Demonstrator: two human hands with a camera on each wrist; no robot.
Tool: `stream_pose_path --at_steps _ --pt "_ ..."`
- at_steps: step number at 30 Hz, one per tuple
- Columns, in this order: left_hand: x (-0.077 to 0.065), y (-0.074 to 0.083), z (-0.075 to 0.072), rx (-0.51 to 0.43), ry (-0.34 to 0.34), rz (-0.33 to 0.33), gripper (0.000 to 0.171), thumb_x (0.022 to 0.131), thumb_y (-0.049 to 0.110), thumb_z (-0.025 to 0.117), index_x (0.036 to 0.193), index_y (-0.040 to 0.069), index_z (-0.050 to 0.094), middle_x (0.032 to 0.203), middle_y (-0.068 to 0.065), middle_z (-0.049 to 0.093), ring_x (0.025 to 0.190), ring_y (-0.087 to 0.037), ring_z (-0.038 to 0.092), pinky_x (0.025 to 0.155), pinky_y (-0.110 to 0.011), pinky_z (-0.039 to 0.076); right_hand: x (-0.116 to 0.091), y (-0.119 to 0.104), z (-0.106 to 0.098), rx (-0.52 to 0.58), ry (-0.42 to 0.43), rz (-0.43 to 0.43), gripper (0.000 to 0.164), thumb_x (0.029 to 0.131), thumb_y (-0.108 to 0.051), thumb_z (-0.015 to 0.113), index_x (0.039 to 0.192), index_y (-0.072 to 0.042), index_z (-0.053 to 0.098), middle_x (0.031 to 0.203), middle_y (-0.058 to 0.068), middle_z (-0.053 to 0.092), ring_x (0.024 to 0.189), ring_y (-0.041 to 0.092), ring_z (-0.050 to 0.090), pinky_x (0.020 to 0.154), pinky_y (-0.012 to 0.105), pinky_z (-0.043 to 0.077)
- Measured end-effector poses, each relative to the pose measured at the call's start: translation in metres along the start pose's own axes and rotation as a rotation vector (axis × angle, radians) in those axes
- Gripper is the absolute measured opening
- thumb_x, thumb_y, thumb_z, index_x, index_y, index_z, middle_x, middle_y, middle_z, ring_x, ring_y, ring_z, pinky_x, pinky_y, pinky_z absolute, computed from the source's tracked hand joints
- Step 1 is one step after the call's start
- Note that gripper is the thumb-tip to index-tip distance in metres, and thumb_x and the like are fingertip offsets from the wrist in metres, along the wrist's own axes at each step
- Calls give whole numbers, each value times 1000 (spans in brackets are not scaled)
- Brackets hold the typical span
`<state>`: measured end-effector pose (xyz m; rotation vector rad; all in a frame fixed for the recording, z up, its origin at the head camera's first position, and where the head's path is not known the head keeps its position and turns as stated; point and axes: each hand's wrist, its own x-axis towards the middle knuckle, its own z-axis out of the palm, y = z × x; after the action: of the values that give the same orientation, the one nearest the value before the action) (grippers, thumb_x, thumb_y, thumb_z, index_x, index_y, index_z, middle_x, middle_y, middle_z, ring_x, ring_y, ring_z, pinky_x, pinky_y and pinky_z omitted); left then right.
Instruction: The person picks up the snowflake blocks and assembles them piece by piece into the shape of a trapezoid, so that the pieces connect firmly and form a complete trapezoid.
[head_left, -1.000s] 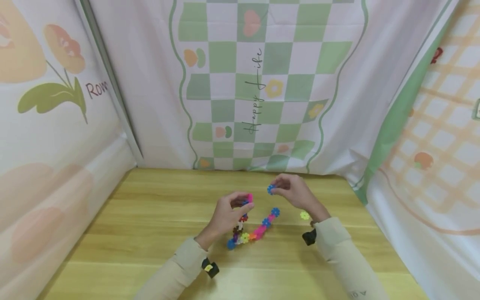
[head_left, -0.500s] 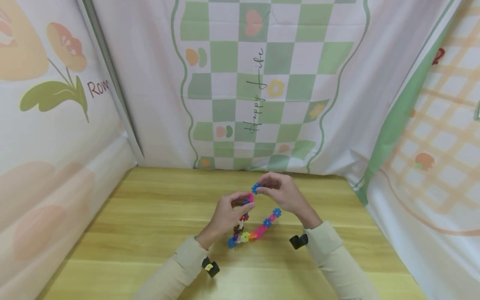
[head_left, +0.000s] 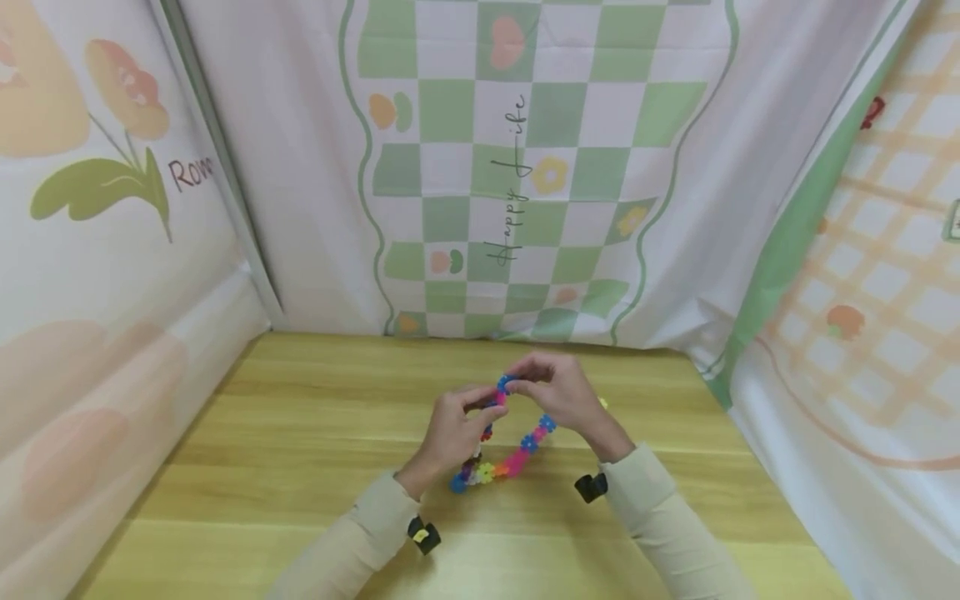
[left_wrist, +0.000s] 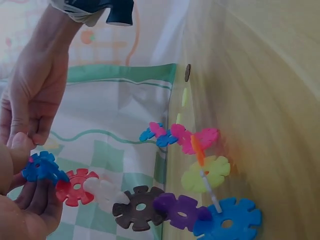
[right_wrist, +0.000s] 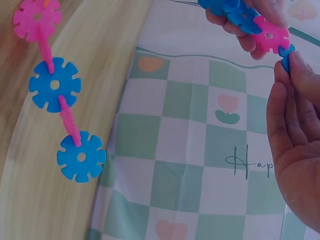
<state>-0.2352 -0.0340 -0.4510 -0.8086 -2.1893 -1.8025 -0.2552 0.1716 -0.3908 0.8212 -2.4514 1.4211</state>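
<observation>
Pale sleeves come in from the bottom of the head view, a black wrist camera beside the left cuff. Just beyond, at lower centre, lies a chain of flower-shaped plastic discs, bending at a blue corner disc. One arm of it slants right along the table; the other rises to the left hand, whose thumb and fingers pinch it near a pink end disc. Slightly farther, the right hand pinches a blue disc against the pink one's edge (whether the two are slotted together, I cannot tell). Behind the table, a green-and-white checked cloth fills the upper middle.
</observation>
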Motion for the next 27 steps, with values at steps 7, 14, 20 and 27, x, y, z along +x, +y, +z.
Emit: stream_pose_path --at_steps 7,14,20,27 --pt "-1 0 2 54 48 54 29 97 11 76 122 -2 75 116 -17 79 102 -27 77 90 -33 65 -1 1 5 -15 47 -6 4 93 -10 81 97 -10 81 92 7 81 81 16 77 70 24 62" --pt "-1 1 3 85 82 72 30 97 10 75 123 -5 74 115 -17 78 104 -29 77 93 -42 64 3 -2 8 -4 58 2 4 92 -8 81 96 -7 81 91 10 81 79 17 77 67 23 61" --pt "-1 -2 5 100 76 86 31 97 7 74 124 -7 72 115 -18 78 103 -30 77 90 -39 65 4 -3 5 15 21 20 5 93 -7 80 93 -1 79 91 10 81 76 10 75 65 24 60" --pt "-1 2 8 120 89 58 30 94 5 76 121 -7 74 110 -17 79 99 -28 78 87 -43 66 7 -3 3 -26 5 -22 8 89 0 81 84 -6 78 88 10 81 75 18 76 65 28 63"
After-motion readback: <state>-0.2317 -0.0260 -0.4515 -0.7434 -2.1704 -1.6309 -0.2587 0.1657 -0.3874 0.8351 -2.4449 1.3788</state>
